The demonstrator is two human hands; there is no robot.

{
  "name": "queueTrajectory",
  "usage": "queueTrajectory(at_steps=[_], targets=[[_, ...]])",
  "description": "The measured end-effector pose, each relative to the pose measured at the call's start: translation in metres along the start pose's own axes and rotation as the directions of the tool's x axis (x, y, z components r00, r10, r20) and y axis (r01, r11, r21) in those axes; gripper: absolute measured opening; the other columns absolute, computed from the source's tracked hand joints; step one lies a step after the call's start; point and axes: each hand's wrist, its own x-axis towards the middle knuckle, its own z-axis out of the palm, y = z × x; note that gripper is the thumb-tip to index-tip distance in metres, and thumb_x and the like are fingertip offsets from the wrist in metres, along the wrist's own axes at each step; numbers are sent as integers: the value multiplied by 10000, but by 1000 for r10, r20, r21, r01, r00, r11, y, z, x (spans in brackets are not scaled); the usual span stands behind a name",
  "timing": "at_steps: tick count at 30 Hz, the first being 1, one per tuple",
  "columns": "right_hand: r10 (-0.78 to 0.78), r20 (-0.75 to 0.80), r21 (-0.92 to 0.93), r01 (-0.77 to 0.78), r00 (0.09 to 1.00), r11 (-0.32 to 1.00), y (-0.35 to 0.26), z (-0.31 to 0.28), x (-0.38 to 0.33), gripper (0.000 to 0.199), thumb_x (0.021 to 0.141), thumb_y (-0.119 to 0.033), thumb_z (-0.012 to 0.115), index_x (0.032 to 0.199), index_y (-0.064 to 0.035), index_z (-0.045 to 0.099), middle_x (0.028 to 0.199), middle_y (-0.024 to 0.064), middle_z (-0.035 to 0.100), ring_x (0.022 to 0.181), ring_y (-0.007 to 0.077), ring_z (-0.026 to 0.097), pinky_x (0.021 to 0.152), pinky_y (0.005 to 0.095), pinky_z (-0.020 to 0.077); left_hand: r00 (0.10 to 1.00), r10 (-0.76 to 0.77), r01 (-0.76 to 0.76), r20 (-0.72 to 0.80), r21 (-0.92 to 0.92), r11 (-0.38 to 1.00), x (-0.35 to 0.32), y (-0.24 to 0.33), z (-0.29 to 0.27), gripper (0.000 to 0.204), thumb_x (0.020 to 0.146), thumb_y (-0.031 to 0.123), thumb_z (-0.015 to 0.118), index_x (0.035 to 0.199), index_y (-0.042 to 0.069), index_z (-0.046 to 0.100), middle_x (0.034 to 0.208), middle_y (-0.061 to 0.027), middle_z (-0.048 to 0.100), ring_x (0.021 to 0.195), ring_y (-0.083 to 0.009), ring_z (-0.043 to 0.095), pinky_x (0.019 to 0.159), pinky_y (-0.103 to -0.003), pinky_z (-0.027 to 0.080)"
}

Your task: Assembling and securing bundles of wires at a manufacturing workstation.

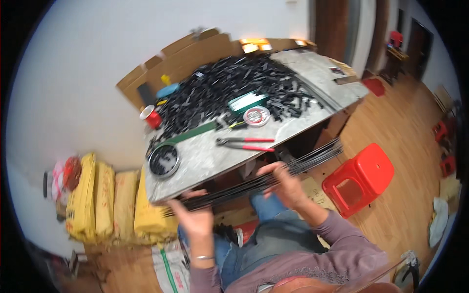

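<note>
A long bundle of thin black strips (229,194) stretches across my lap, slanting up to the right, just in front of the table's near edge. Its left end lies in my left hand (195,219), between thumb and fingers, which are loosely spread around it. My right hand (286,185) grips the bundle right of its middle, and the far right end sticks out past that hand. On the table, closest to my hands, lie pincers with red handles (251,144). A round dish of small black pieces (164,160) stands at the table's left corner.
A grey table (200,163) bears a big heap of black pieces (205,97), a green tray (248,101), a round white-rimmed container (256,116) and a red cup (151,117). Cardboard (190,51) lines its back. A red stool (364,178) stands right; yellow sacks (105,198) stand left.
</note>
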Motion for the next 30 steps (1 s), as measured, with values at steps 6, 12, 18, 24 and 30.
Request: queueTrajectory(at_steps=[6,12,18,24,30], targets=[[-74,-104,-428,23,992,903,20,-7,10,148,918,-176,561,854,-50,603,715,20,592,523,82,533,454,226,458,967,-180,-70,183,863,499,-49,-83,-1,604,894,559,500,1068,-9,606,1043,-110,603,939,-233,587,837,-333,470],[-119,370,-842,386,921,377,107,35,12,220,811,-251,651,895,-55,598,819,166,634,753,350,637,633,434,506,722,135,-692,679,713,112,-45,-63,49,315,912,176,610,1134,-46,585,1069,-99,591,953,-166,589,842,-272,467],[72,328,-889,282,942,362,137,54,8,343,817,-323,637,844,12,567,825,218,615,750,433,612,621,505,489,768,294,-628,570,761,163,-51,-38,42,295,882,177,663,1088,-31,624,952,-48,592,873,-112,558,791,-238,455],[44,254,-805,186,966,563,98,76,1,317,780,-273,719,895,-6,593,816,172,634,697,315,634,644,393,511,861,281,-480,423,859,177,-45,-11,28,231,899,174,643,1027,-18,649,926,-15,591,847,-86,542,760,-206,434],[79,352,-400,74,932,914,59,82,24,155,835,-133,689,882,-2,619,776,-20,588,716,46,512,635,220,443,855,64,-518,514,845,135,-33,8,14,182,876,164,662,933,-9,658,891,-4,573,843,-100,538,773,-232,436]])
